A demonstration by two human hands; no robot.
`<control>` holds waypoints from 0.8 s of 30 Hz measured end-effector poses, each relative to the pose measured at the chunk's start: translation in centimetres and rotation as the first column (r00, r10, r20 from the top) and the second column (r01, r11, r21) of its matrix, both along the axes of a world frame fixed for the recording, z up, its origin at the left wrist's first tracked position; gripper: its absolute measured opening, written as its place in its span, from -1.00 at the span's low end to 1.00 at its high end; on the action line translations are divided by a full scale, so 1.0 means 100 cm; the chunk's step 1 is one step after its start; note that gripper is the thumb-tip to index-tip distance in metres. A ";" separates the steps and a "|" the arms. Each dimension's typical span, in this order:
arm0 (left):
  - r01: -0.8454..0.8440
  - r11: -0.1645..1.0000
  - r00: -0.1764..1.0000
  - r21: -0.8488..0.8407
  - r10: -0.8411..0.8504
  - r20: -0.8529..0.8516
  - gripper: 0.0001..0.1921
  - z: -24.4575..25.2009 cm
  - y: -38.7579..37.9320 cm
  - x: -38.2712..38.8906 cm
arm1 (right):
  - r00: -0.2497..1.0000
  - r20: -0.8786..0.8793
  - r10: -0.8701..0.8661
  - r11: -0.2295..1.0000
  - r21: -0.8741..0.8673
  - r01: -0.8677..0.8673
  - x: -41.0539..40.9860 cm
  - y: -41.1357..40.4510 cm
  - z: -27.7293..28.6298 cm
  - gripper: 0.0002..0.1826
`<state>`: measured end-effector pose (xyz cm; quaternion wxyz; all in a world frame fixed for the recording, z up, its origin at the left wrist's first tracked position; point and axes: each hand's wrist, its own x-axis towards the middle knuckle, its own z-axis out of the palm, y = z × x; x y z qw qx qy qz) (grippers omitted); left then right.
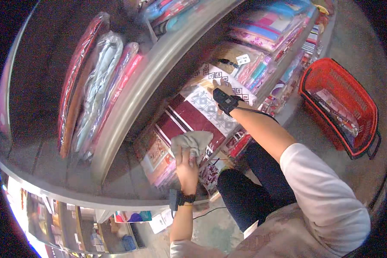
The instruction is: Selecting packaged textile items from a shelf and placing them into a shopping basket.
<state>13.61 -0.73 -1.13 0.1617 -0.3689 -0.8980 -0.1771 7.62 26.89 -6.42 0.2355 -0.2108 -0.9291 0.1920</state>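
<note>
My left hand [186, 163] grips a bunched grey cloth [193, 142] over the near end of a maroon, white-striped package [193, 119] in clear plastic. Toward the shelf's right, my right hand [222, 88] rests on a white textile package [227, 77] with a dark key pattern, its fingers spread and partly hidden by the black wrist device. Beneath that hand, a grey-patterned white package [203, 101] lies beside the maroon one. Beyond it is a tan package [230, 58] with a white tag. Black devices are strapped at both wrists.
Curving across the view, a metal shelf edge [148, 84] runs above my hands. Several plastic-wrapped textiles [98, 80] lie on the upper shelf. A red basket [338, 103] with packages inside stands on the floor at right. More folded textiles [264, 29] are stacked at the shelf's far end.
</note>
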 end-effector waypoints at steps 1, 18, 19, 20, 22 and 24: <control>-0.003 1.000 1.000 0.004 0.003 -0.001 -0.62 0.000 0.006 -0.002 | 1.000 -0.003 -0.002 1.000 0.003 0.002 -0.001 0.000 -0.001 -0.65; -0.340 0.932 0.921 -0.127 0.303 -0.247 -0.77 -0.011 0.056 -0.177 | 0.999 0.038 -0.011 0.986 -0.166 0.017 0.005 -0.001 0.013 -0.61; -0.307 0.945 0.929 -0.116 0.271 -0.254 -0.76 0.002 0.056 -0.169 | 0.999 0.033 0.006 0.985 -0.170 0.000 0.007 -0.001 0.016 -0.61; -0.256 0.963 0.960 -0.084 0.242 -0.143 -0.73 0.023 0.076 -0.133 | 0.999 0.035 -0.032 0.987 -0.156 0.037 0.009 0.012 0.013 -0.61; -0.165 0.981 0.967 -0.097 0.142 -0.212 -0.66 0.021 0.047 -0.119 | 1.000 0.020 -0.010 0.989 -0.148 0.013 0.004 0.001 0.011 -0.60; -0.065 0.996 0.975 -0.057 0.051 -0.218 -0.62 0.024 0.037 -0.085 | 1.000 0.011 0.017 0.986 -0.164 -0.015 0.002 0.005 0.006 -0.60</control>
